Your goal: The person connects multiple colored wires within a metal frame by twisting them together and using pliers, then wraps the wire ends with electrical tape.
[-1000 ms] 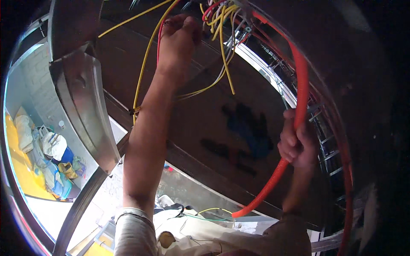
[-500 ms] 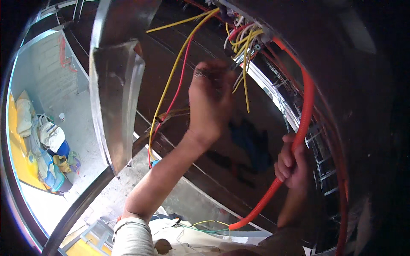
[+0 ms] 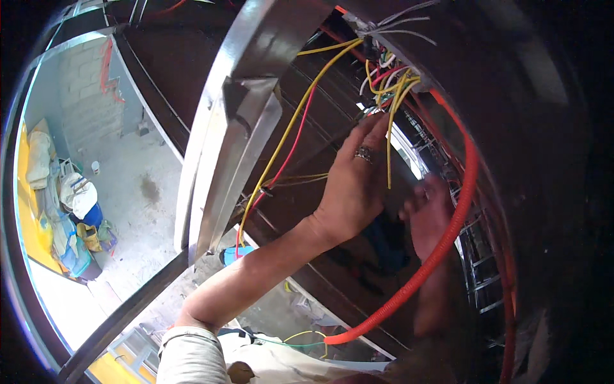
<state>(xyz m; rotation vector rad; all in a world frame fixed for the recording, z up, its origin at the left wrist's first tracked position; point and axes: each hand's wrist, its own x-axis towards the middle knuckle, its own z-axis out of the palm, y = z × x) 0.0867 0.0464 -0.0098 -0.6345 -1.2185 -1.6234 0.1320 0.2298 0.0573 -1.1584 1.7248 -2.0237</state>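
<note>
My left hand (image 3: 355,176), with a ring on one finger, reaches up to a bunch of yellow, white and red wires (image 3: 398,86) hanging from a dark overhead edge. Its fingers are pressed together at the wires' lower ends; what they pinch is hidden. One yellow wire (image 3: 389,150) hangs down past the fingertips. To the right, my right hand (image 3: 430,214) is raised in shadow with its fingers apart, slightly blurred. An orange corrugated conduit (image 3: 441,248) curves past the right hand and down, with green and yellow wires (image 3: 307,338) coming from its lower end.
A bent metal channel (image 3: 220,147) hangs close on the left, above a dark bar (image 3: 128,307). Long yellow (image 3: 275,150) and red wires (image 3: 295,144) loop down beside it. Below left, bags and a blue bucket (image 3: 89,214) lie on a concrete floor (image 3: 144,166).
My right hand has let go of the orange conduit and moved up. My left hand has risen closer to the wires. The view has shifted, with the metal channel now further right.
</note>
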